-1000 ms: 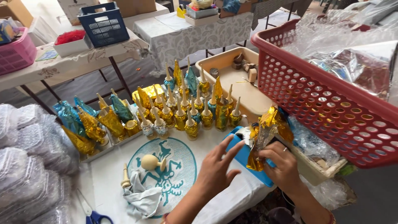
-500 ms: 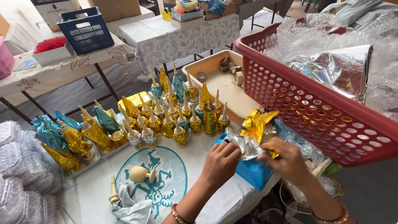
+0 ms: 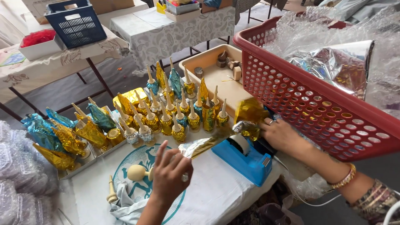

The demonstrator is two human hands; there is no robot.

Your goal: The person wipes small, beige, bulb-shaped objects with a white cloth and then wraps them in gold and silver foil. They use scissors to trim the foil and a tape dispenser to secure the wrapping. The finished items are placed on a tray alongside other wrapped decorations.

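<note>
— What do we have nearest to us?

— Our left hand (image 3: 170, 177) hovers over the white tabletop (image 3: 216, 196), fingers spread and loose, its grip empty. Just left of it lie a pale wooden piece with a round knob (image 3: 136, 172) and a crumpled white cloth (image 3: 127, 204).

— And our right hand?

— Our right hand (image 3: 282, 135) sits just behind the blue tape dispenser (image 3: 246, 160). Its grip is closed on a small piece wrapped in gold foil (image 3: 249, 121), held above the dispenser, and a strip of foil (image 3: 204, 146) trails from there toward our left hand.

— Beyond that?

— Rows of little foil-wrapped cones (image 3: 179, 114), gold and blue, stand upright on the tabletop, with larger wrapped ones on a metal tray (image 3: 79, 164) to the left. Behind them we see a cream tray (image 3: 216, 75) holding small bits. At right a red basket (image 3: 316, 108) holds crinkled plastic and foil. Farthest off, a blue crate (image 3: 75, 23) rests on another table.
</note>
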